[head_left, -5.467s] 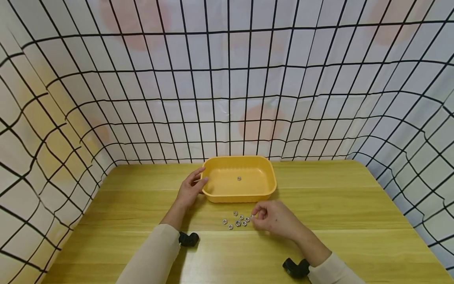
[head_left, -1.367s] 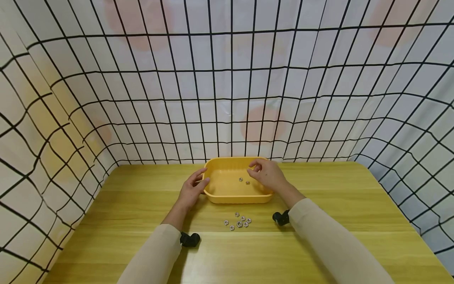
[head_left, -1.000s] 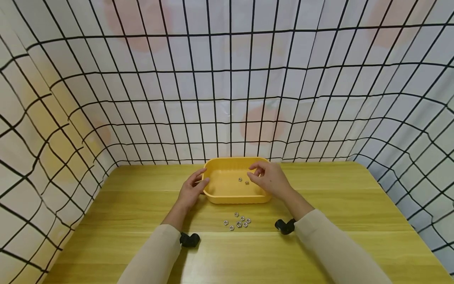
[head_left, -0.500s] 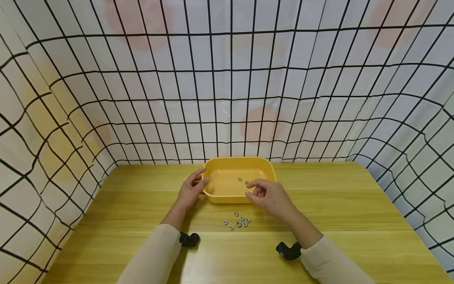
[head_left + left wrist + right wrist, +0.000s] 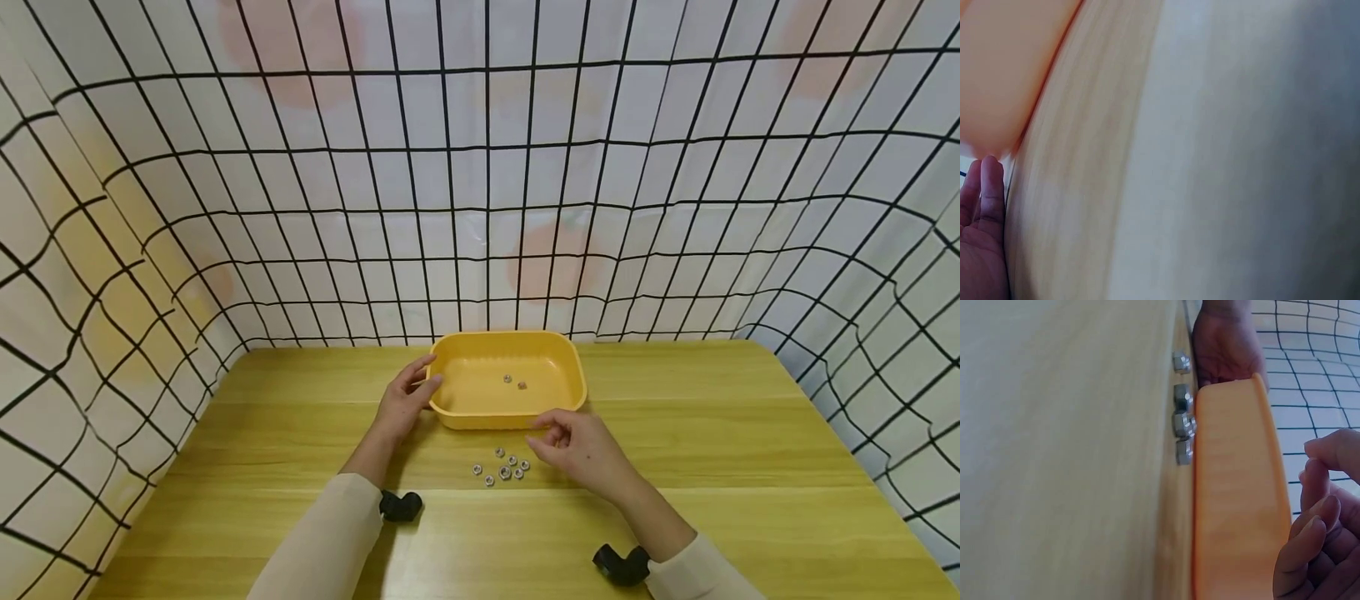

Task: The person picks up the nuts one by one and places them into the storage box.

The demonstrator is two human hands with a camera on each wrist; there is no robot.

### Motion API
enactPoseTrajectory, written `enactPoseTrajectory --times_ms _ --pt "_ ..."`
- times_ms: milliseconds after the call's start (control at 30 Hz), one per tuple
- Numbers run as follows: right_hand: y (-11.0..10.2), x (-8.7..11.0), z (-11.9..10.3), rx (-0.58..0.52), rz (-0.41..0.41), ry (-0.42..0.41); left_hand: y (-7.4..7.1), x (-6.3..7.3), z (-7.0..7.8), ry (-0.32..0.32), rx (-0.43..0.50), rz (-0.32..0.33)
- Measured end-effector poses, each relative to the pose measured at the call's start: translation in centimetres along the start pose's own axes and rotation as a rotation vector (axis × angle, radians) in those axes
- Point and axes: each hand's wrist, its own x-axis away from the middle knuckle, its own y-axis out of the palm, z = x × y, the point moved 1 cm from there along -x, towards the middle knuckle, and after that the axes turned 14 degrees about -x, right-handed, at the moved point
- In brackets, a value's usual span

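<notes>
A yellow tray (image 5: 506, 422) stands near the table's back edge with two small metal hex nuts (image 5: 522, 386) on its floor. My left hand (image 5: 401, 406) holds the tray's left end, thumb over the rim; in the left wrist view its fingers (image 5: 991, 190) reach the outer wall. In front of the tray lie several loose nuts (image 5: 505, 473), one larger than the others. My right hand (image 5: 585, 450) hovers just right of these nuts, by the tray's front right corner. Its thumb and index finger are apart with nothing visible between them; the other fingers curl loosely.
The wooden table (image 5: 300, 467) extends around the tray. A white curtain with a black grid (image 5: 480, 179) rises behind the table and along both sides. Each wrist carries a black camera mount (image 5: 622, 565).
A second nut now lies in the tray, and one fewer is on the table. My right hand has drawn back from above the tray toward the loose nuts. My left hand stays put.
</notes>
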Motion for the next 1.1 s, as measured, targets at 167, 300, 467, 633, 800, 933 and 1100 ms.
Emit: enactPoseTrajectory --times_ms 167,300,467,633,800,933,1100 --pt "-0.4 0.3 0.8 -0.006 -0.002 0.037 0.0 -0.2 0.1 0.008 0.015 -0.002" --pt "-0.6 0.4 1.5 -0.025 -0.015 0.073 -0.1 -0.3 0.3 0.011 0.016 0.002" --pt "-0.5 0.4 2.4 -0.044 -0.057 0.103 -0.1 0.0 0.2 0.006 0.015 -0.001" --pt "0.2 0.3 3.2 -0.038 -0.097 0.109 0.0 0.1 0.2 -0.001 0.015 0.001" --pt "1.1 0.3 3.8 0.069 -0.123 0.065 0.0 0.2 0.1 -0.001 0.006 0.003" --pt "1.6 0.2 3.9 0.177 -0.102 0.02 0.0 0.1 0.1 -0.005 0.006 -0.008" --pt "2.0 0.2 3.7 0.229 -0.081 0.001 -0.2 0.5 1.1 -0.027 0.002 -0.031"
